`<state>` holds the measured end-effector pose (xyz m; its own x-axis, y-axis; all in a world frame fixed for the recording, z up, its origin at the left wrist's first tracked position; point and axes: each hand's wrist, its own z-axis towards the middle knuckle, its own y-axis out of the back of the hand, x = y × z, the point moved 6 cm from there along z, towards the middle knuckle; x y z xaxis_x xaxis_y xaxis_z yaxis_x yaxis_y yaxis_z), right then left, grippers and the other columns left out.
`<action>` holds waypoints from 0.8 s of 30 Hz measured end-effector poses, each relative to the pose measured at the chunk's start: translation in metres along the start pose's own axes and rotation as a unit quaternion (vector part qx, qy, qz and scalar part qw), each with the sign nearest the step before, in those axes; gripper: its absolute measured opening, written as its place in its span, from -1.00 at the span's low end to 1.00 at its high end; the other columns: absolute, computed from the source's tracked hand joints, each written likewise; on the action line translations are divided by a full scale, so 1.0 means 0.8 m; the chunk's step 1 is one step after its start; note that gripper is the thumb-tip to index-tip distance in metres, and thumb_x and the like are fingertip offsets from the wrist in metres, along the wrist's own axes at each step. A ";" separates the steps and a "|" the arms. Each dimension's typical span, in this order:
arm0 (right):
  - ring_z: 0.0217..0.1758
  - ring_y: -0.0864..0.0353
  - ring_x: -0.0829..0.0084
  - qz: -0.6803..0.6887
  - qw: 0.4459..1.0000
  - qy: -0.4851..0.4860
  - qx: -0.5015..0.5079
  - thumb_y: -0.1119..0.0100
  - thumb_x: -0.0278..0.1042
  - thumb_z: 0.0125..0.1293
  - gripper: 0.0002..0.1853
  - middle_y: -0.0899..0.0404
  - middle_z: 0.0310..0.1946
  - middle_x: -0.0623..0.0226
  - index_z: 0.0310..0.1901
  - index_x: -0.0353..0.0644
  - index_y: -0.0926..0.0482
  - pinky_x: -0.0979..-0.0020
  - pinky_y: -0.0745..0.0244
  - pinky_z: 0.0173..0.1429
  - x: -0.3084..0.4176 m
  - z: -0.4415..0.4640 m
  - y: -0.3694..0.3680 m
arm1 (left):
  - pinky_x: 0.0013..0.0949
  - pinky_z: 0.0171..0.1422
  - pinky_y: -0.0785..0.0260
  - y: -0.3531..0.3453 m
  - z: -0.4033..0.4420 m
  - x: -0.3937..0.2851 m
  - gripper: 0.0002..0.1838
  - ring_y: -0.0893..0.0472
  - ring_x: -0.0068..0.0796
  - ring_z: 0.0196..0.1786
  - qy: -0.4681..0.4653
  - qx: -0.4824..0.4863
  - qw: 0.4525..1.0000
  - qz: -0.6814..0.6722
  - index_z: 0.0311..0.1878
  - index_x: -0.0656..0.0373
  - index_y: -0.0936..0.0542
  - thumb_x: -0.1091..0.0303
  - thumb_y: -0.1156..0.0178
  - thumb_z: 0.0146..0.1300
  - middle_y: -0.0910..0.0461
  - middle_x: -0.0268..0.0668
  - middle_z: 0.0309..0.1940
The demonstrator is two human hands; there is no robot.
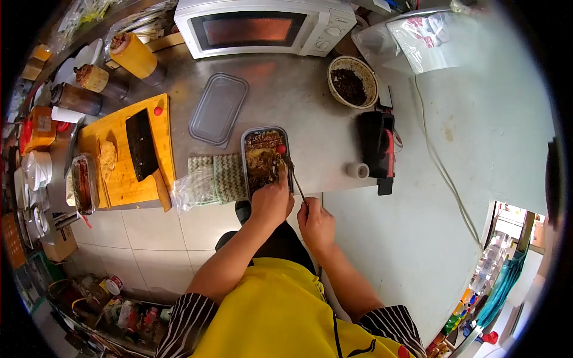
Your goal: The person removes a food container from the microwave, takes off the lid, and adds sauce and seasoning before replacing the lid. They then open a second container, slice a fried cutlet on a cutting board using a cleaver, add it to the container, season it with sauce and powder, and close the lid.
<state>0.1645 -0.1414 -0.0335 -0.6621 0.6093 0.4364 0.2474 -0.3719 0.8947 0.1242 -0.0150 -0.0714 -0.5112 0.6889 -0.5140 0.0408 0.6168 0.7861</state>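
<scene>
A grey plastic food container (243, 156) sits at the counter's front edge, filled with brown food and dark chopped bits. Over its near right side is my left hand (271, 200), index finger stretched forward to the food beside the utensil's tip; its other fingers are partly hidden. My right hand (316, 224) is closed around a thin dark-handled utensil (298, 184), probably a spoon. The utensil's end, covered in dark bits, lies at the container's right rim. Behind the container lies a clear plastic lid (219, 109).
Left of the container are a patterned cloth (228, 179) and a cutting board (128, 186) bearing a cleaver (142, 145). Squeeze bottles (136, 58) stand farther left. A microwave (250, 30) is behind. At right are a bowl (374, 89) with dark contents and a black device (376, 143).
</scene>
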 end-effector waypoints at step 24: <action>-0.58 -0.19 0.70 0.498 0.812 -0.304 -0.009 -0.09 -0.25 0.53 -0.81 -0.30 -0.57 0.56 -0.26 -0.13 -0.47 0.59 -0.03 -0.52 -0.124 0.142 0.028 | -0.15 -0.05 -0.41 0.043 0.038 0.002 -0.76 -0.52 -0.16 -0.16 -0.050 -0.290 0.954 -0.048 -0.35 0.12 -0.52 0.36 -0.46 0.09 -0.41 -0.24 -0.30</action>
<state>0.3156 -0.1305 -0.0461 0.3333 0.2320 0.9138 0.4318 -0.8992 0.0707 0.1512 0.0189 -0.0556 -0.4038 0.6906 -0.6000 -0.4990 0.3834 0.7772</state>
